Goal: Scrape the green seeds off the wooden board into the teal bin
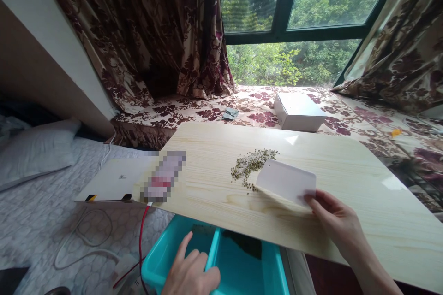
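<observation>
My right hand [328, 209] pinches the right end of a thin white plastic sheet [287, 179] over the wooden table [207, 184]. The sheet's left edge is beside a spread of small green and white grains [251, 166]. My left hand [194, 265] is at the turquoise two-compartment bin [244, 272] below the table's front edge, near the divider. Its index finger points forward and the other fingers are curled, with nothing seen in them. Dark material [247, 243] shows in the bin's right compartment.
A blurred phone-like object [166, 177] with a red cable lies at the table's left end, beside a white box [110, 179] on the bed. A white carton [299, 110] and a grey cloth [230, 113] sit on the patterned window ledge.
</observation>
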Demonstrator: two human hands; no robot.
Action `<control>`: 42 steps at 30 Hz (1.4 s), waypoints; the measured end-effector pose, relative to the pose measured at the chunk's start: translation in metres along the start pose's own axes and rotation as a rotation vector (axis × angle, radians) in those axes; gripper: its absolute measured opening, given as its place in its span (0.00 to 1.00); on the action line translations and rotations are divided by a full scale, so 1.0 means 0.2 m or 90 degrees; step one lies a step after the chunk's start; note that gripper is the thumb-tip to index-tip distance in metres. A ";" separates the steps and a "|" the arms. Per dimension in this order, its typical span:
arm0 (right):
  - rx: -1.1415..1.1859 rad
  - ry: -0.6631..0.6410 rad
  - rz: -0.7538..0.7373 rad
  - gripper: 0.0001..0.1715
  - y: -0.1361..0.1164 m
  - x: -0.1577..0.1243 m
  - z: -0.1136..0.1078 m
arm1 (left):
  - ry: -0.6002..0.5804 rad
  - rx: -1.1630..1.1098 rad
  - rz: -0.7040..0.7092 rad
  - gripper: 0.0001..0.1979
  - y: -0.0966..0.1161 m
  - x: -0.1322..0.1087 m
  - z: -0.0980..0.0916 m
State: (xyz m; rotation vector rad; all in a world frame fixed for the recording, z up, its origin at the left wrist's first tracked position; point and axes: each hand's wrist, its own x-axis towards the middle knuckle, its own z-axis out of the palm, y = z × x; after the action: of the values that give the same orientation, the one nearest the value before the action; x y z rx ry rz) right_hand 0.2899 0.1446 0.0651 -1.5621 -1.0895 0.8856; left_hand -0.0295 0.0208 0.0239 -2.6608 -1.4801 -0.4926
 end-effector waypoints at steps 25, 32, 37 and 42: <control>0.014 -0.047 0.032 0.13 -0.02 -0.04 -0.04 | -0.073 -0.033 -0.031 0.09 -0.01 -0.03 0.03; 0.005 -0.063 0.039 0.12 -0.02 -0.07 -0.05 | -0.122 -0.033 -0.006 0.14 0.00 -0.02 -0.01; 0.002 -0.072 0.039 0.10 -0.02 -0.09 -0.03 | -0.092 -0.028 -0.007 0.13 -0.01 -0.03 0.02; 0.013 -0.035 0.037 0.12 -0.01 -0.07 0.00 | -0.071 -0.035 -0.011 0.13 -0.01 -0.04 0.03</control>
State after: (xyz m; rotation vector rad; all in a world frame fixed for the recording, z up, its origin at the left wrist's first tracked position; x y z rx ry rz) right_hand 0.2841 0.1318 0.0672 -1.5674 -1.0748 0.9809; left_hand -0.0324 0.0168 0.0157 -2.7625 -1.5405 -0.3990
